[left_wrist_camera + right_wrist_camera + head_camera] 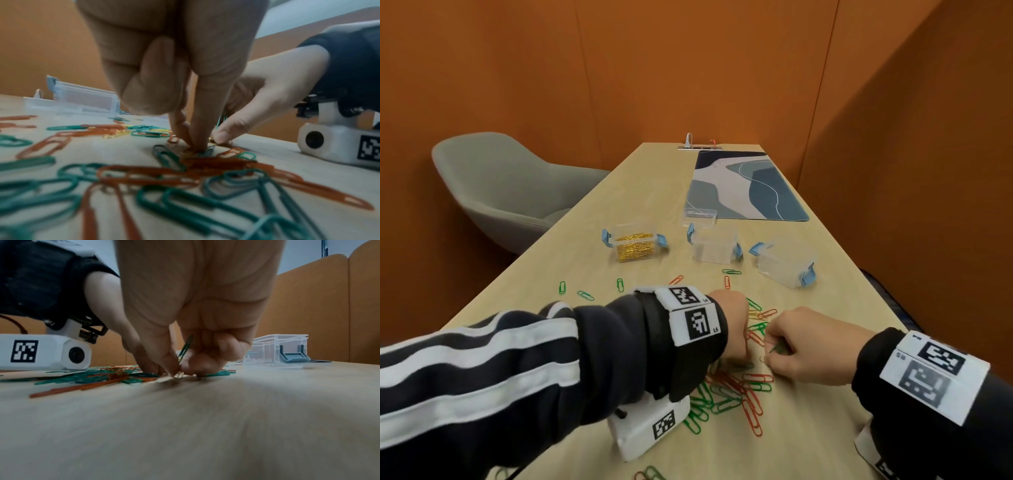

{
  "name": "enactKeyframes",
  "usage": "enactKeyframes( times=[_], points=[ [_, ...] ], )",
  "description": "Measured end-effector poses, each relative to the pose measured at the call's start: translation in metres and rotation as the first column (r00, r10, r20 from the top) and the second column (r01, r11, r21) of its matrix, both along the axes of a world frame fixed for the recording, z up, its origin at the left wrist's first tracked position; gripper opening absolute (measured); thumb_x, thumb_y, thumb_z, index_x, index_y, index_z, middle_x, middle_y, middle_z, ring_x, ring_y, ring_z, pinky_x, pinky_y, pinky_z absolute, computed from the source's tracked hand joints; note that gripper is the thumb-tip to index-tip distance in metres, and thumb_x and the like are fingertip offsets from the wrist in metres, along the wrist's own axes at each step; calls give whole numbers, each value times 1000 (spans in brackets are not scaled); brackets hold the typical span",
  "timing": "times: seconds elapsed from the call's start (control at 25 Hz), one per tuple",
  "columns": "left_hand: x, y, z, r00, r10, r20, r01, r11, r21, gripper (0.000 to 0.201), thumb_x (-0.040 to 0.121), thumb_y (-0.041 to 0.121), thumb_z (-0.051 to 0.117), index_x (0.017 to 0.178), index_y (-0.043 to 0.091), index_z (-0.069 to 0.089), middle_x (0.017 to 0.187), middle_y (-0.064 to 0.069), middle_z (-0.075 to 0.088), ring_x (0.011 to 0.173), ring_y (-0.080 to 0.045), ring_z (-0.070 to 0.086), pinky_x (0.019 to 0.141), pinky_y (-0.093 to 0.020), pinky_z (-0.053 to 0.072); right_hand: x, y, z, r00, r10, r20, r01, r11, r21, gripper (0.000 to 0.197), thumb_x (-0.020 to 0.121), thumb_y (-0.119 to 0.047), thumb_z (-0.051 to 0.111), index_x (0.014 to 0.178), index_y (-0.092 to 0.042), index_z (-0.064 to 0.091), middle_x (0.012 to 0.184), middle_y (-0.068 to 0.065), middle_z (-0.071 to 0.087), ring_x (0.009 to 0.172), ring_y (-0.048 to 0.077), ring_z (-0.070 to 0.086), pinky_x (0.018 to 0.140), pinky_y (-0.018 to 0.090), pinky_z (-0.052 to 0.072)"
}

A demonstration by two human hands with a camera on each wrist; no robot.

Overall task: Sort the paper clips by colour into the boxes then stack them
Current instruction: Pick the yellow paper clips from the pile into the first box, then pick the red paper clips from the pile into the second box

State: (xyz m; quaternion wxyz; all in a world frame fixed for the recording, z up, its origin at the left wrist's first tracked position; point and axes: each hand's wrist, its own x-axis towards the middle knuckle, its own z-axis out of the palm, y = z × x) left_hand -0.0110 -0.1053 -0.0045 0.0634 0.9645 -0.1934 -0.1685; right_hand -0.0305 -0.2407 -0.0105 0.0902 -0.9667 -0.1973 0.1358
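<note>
A pile of green and red paper clips (732, 390) lies on the table near me, with a few gold ones mixed in. My left hand (736, 356) points down into the pile; its thumb and forefinger tips (197, 144) meet on a green clip (210, 148). My right hand (774, 353) is just to the right, gripping green clips (186, 347) in curled fingers while its fingertips (174, 369) touch a gold clip (178, 376) on the table. A clear box of gold clips (635, 246) stands further back, with two empty clear boxes (714, 245) (786, 262) to its right.
A loose clear lid (698, 217) lies behind the middle box. A blue patterned mat (746, 186) covers the far right of the table. Stray clips (585, 294) are scattered between pile and boxes. A grey chair (510, 192) stands at the left.
</note>
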Motion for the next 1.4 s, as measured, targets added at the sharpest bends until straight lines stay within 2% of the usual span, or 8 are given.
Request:
enactKeyframes(
  times=[0.24, 0.4, 0.64, 0.76, 0.88, 1.16, 1.28, 1.4],
  points=[
    [0, 9, -1, 978, 147, -148, -168, 976, -140, 19, 87, 35, 53, 89, 16, 59, 82, -4, 56, 73, -20, 53, 66, -30, 47, 5, -1, -2, 991, -50, 125, 34, 992, 124, 20, 86, -25, 53, 68, -19, 46, 63, -7, 43, 55, 7, 38, 49, 18, 29],
    [9, 12, 6, 664, 260, -701, -711, 512, -482, 13, 87, 11, 35, 79, 5, 42, 58, -7, 43, 36, -14, 40, 34, -11, 27, 3, 3, 3, 957, -33, 288, -65, 944, 322, 11, 87, -23, 54, 76, -19, 53, 68, -10, 48, 63, 4, 45, 59, 14, 37],
    [14, 10, -5, 506, 17, -863, -841, 233, -489, 28, 90, 16, 37, 65, 10, 49, 53, -4, 49, 31, -11, 47, 34, -12, 39, 4, 17, 6, 924, 68, 376, -215, 907, 362, 15, 89, -35, 54, 92, -21, 58, 83, -14, 48, 76, 1, 44, 72, 13, 37],
    [28, 25, -2, 528, 54, -848, -823, 279, -494, 35, 93, 19, 38, 58, 14, 36, 46, 0, 38, 24, -6, 29, 27, -9, 20, 5, 20, 7, 900, 9, 435, -186, 912, 365, 26, 89, -46, 46, 102, -26, 56, 94, -13, 51, 87, 2, 44, 80, 17, 39],
    [61, 56, 14, 597, 260, -759, -799, 270, -537, 40, 97, 20, 37, 58, 16, 31, 35, 3, 36, 22, -5, 25, 25, -10, 14, 6, 14, 8, 881, -129, 456, -29, 946, 323, 16, 94, -28, 42, 105, -27, 53, 100, -12, 51, 94, 5, 44, 86, 21, 38],
    [141, 110, 42, 666, 635, -392, -631, 198, -750, 47, 101, 36, 25, 72, 6, 46, 67, -5, 43, 52, -12, 35, 44, -17, 31, 15, 8, -1, 925, -176, 338, 185, 983, 8, 25, 94, -18, 39, 110, -20, 59, 109, -1, 56, 104, 18, 50, 88, 29, 43],
    [148, 108, 30, 722, 660, -208, -580, 414, -701, 57, 101, 40, 22, 100, 1, 63, 100, -11, 64, 80, -19, 55, 72, -27, 38, 17, 6, -7, 951, -159, 264, 176, 983, -43, 29, 95, -19, 41, 119, -20, 56, 115, 0, 55, 109, 20, 50, 92, 33, 46],
    [125, 94, 25, 799, 596, 81, -437, 668, -603, 37, 96, 34, 40, 93, 12, 69, 104, -5, 69, 98, -22, 61, 88, -31, 45, 19, 4, -12, 959, -163, 231, 186, 979, -79, 30, 95, -23, 42, 124, -20, 51, 119, 2, 51, 112, 20, 47, 93, 35, 45]
  ],
)
